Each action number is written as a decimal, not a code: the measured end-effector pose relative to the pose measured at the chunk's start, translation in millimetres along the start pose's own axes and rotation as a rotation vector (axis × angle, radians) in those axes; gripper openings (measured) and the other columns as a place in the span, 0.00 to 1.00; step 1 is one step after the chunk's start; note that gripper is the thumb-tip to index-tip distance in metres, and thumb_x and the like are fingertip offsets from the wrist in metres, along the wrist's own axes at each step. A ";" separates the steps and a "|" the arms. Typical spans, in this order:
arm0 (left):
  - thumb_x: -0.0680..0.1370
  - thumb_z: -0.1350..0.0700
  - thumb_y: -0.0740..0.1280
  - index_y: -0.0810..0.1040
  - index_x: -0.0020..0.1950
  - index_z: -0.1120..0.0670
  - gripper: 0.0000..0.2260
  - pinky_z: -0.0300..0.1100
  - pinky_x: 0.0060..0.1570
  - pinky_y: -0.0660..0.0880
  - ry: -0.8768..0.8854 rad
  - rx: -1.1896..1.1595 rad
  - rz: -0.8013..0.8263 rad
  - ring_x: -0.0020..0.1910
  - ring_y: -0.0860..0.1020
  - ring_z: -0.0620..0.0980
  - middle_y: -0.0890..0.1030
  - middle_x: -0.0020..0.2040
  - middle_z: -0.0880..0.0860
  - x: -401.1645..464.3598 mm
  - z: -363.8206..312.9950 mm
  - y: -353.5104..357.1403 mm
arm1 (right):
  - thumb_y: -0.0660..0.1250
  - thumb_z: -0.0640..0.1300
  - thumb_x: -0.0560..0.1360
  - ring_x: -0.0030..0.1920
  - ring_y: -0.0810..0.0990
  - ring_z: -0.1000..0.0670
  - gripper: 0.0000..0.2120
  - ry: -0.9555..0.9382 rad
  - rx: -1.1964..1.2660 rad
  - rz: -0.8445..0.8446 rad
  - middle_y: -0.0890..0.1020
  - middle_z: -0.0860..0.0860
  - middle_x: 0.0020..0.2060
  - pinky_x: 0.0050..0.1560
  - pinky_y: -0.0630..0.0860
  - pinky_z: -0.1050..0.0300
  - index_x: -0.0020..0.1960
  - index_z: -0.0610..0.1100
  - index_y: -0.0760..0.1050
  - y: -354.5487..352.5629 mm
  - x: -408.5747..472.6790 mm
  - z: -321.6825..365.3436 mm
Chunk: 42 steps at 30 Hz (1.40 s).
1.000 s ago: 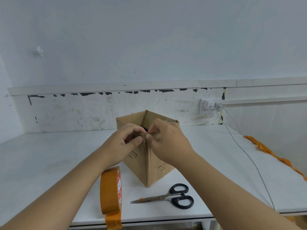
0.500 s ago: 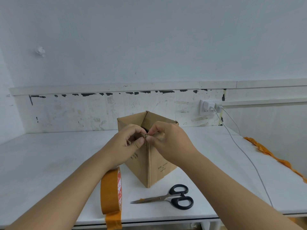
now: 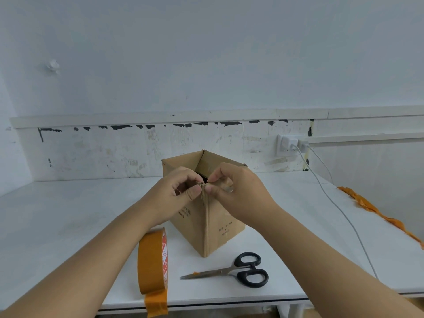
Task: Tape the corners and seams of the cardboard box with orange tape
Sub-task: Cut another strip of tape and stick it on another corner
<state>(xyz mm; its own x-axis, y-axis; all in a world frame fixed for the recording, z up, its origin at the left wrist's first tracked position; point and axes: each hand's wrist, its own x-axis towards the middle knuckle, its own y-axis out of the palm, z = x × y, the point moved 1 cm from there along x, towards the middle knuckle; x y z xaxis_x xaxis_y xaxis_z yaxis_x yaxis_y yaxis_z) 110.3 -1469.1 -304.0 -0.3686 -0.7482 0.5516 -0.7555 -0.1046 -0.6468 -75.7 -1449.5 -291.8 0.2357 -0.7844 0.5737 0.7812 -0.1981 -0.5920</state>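
Observation:
An open cardboard box (image 3: 220, 228) stands on the white table (image 3: 68, 216) with one corner edge facing me. A strip of tape runs down that near corner edge. My left hand (image 3: 176, 191) and my right hand (image 3: 238, 187) meet at the top of this corner, and both pinch the crumpled top end of the tape strip (image 3: 203, 185) between thumb and fingers. The orange tape roll (image 3: 153, 260) stands on edge by the table's front edge, left of the box, with its loose end hanging over the edge.
Black-handled scissors (image 3: 238, 270) lie in front of the box to the right. A white cable (image 3: 339, 207) runs from a wall socket (image 3: 286, 144) across the table's right side. A crumpled length of orange tape (image 3: 376, 212) lies along the far right edge.
Both hands stay at the box's top near corner; the fingers shifted slightly while working the tape end. Box, roll and scissors have not moved.

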 end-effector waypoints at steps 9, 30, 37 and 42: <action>0.75 0.48 0.65 0.78 0.48 0.43 0.04 0.30 0.43 0.70 -0.010 -0.007 0.015 0.44 0.74 0.40 0.76 0.46 0.46 4.7 0.7 -0.6 | 0.70 0.52 0.72 0.47 0.74 0.55 0.06 0.017 0.006 0.038 0.76 0.65 0.36 0.44 0.77 0.53 0.39 0.58 0.74 -1.3 6.4 1.0; 0.71 0.45 0.67 0.80 0.46 0.41 0.06 0.36 0.40 0.77 -0.038 -0.215 0.067 0.38 0.77 0.43 0.80 0.40 0.46 5.0 4.2 -6.3 | 0.70 0.54 0.71 0.48 0.74 0.55 0.06 0.057 0.017 0.054 0.76 0.62 0.39 0.44 0.78 0.50 0.41 0.57 0.73 -0.3 7.2 0.8; 0.70 0.44 0.67 0.79 0.44 0.40 0.05 0.43 0.38 0.75 -0.017 -0.164 0.028 0.36 0.75 0.47 0.79 0.37 0.45 7.3 4.4 -5.3 | 0.71 0.52 0.72 0.42 0.73 0.61 0.06 0.038 0.025 0.047 0.75 0.64 0.37 0.38 0.72 0.60 0.41 0.57 0.74 -0.3 7.6 1.7; 0.71 0.42 0.65 0.76 0.45 0.39 0.05 0.40 0.37 0.74 -0.007 -0.108 -0.005 0.37 0.73 0.46 0.76 0.38 0.43 5.0 6.6 -0.3 | 0.72 0.50 0.72 0.44 0.71 0.55 0.09 -0.002 -0.009 0.073 0.77 0.60 0.42 0.38 0.66 0.61 0.44 0.57 0.71 -0.9 3.6 -2.0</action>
<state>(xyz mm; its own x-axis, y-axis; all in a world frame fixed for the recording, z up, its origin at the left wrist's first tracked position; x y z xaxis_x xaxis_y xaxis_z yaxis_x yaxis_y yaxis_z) 112.3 -1477.1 -304.5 -0.3613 -0.7525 0.5506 -0.8112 -0.0375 -0.5835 -76.8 -1453.3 -290.3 0.2930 -0.7957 0.5301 0.7569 -0.1457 -0.6371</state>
